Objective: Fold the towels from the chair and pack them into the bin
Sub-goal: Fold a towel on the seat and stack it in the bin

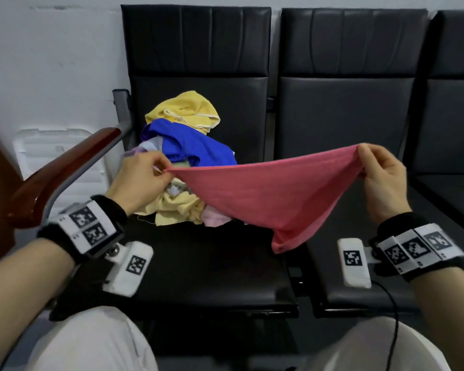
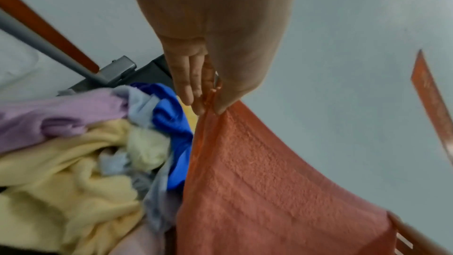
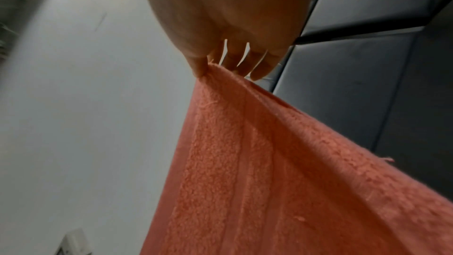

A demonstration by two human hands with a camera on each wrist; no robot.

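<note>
1. Right now the left hand (image 1: 141,174) pinches one corner of the pink towel (image 1: 273,194), and the right hand (image 1: 381,178) pinches another corner.
2. It hangs in the air between them, over the chair (image 1: 198,263) seat, with its bottom corner drooping down.
3. It looks soft, light and floppy, so it sags in the middle.
4. Corners are the best spots to hold, I think.
5. More towels sit in a messy pile (image 1: 182,156) behind it on the seat.
6. No bin shows yet.
</note>
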